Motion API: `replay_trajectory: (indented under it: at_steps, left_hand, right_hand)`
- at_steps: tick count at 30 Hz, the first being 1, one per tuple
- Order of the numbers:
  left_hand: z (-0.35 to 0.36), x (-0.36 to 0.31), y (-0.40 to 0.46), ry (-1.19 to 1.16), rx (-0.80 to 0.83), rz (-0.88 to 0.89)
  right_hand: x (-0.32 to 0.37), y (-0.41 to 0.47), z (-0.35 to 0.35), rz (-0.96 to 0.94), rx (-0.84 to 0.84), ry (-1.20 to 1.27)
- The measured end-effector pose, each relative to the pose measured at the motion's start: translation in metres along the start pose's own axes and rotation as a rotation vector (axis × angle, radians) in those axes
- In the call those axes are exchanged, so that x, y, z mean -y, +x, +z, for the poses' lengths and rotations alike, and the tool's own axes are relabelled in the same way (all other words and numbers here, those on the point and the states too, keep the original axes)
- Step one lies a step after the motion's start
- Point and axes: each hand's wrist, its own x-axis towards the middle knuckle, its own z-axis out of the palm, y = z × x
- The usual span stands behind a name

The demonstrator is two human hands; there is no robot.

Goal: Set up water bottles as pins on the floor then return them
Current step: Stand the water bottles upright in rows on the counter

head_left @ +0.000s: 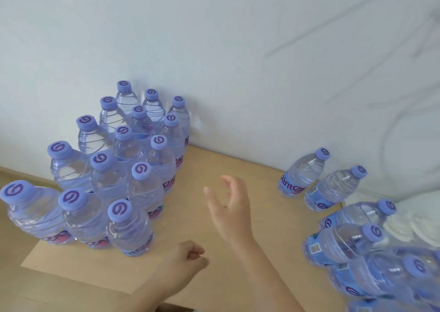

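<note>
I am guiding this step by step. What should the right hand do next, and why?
Probably reach right and grip the nearest loose bottle by the wall: the right hand is open and holds nothing, and the packed block of bottles stands left.

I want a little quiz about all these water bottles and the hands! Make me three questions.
1. True or false: the big group of clear plastic water bottles with purple caps stands upright on the flat brown cardboard sheet.
2. Which hand has straight, spread fingers: the left hand or the right hand?
3. Fill in: neither hand is holding a ____.

Key
1. True.
2. The right hand; the left hand's fingers are curled and hold nothing.
3. Bottle. More bottles stand apart at the right, by the white wall.
</note>
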Motion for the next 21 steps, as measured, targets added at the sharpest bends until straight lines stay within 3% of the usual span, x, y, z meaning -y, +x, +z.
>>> replay_trajectory:
  at_steps: [4,7,15,21]
  left_hand:
    - [0.019,-0.046,0.033,0.076,0.04,0.143]
    - [0.033,-0.071,0.051,0.085,0.086,0.188]
    - [0.056,-0.105,0.078,0.178,0.103,0.302]
    - [0.046,-0.114,0.096,0.238,0.005,0.322]
  right_hand:
    - [-0.051,0.061,-0.086,0.216,-0.454,-0.039]
    - [-0.077,0.091,-0.124,0.271,-0.624,-0.06]
    - [-0.11,0.128,-0.139,0.423,-0.436,-0.117]
    - [-0.091,0.123,-0.137,0.362,-0.305,-0.151]
